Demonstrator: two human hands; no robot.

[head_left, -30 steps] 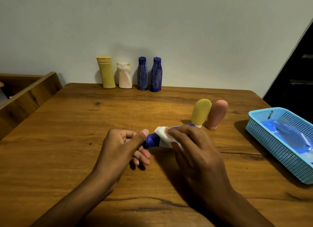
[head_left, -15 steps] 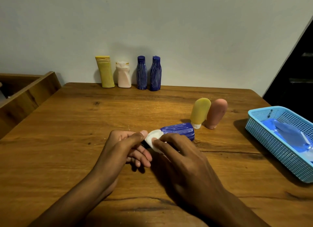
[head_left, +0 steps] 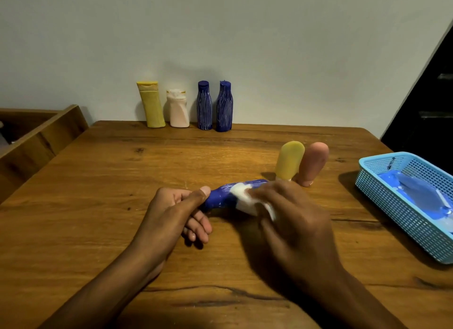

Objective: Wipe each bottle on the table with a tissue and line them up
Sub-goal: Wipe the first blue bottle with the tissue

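Lying on its side near the middle of the wooden counter, a blue bottle is gripped at its left end by the left hand, whose thumb presses along the top while the curled fingers close under and around the neck. The right hand covers the bottle's other half and presses a folded white tissue against its body; the fingers there are blurred, so their exact hold on the tissue cannot be told, though the hand is plainly closed on it. The two hands sit close to each other with only a short stretch of blue plastic showing between them. Just behind the right hand stand two rounded tubes, touching each other and leaning slightly right: a yellow tube on the left and a pink tube on the right, both cap-down. Along the far edge, against the wall, four bottles stand upright in a row: a yellow bottle, a white bottle, then two dark blue bottles, the left one and the right one, set just beside each other. At the right edge rests a light blue mesh basket holding a blue packet. A wooden frame runs beside the counter's left edge.
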